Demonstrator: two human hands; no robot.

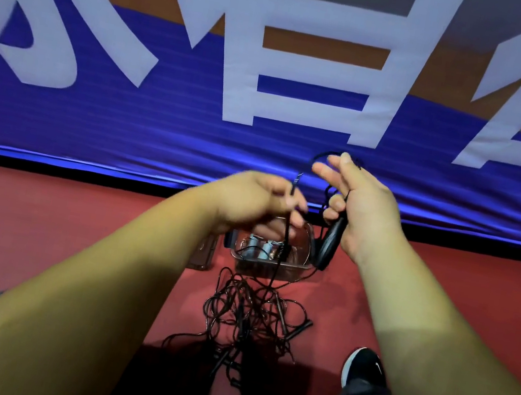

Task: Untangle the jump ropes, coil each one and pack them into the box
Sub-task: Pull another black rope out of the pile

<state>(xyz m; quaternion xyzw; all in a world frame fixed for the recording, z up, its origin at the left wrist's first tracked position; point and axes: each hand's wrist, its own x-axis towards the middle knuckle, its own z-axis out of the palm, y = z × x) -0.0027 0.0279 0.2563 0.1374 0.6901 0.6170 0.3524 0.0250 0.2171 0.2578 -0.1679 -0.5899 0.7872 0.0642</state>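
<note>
A tangle of thin black jump ropes (252, 314) lies on the red floor in front of me, with black handles among the loops. My left hand (258, 204) pinches one black cord that runs down into the tangle. My right hand (359, 204) holds a black handle (331, 241) in its lower fingers, and a loop of the cord arcs over its raised fingers. Beyond the tangle stands a clear plastic box (270, 261), with a coiled rope and pale handles inside. My hands partly hide the box.
A blue banner (123, 138) with large white characters hangs along the wall behind the box. A clear lid-like piece (204, 253) lies left of the box. My black shoe (362, 365) and dark trouser leg are at lower right.
</note>
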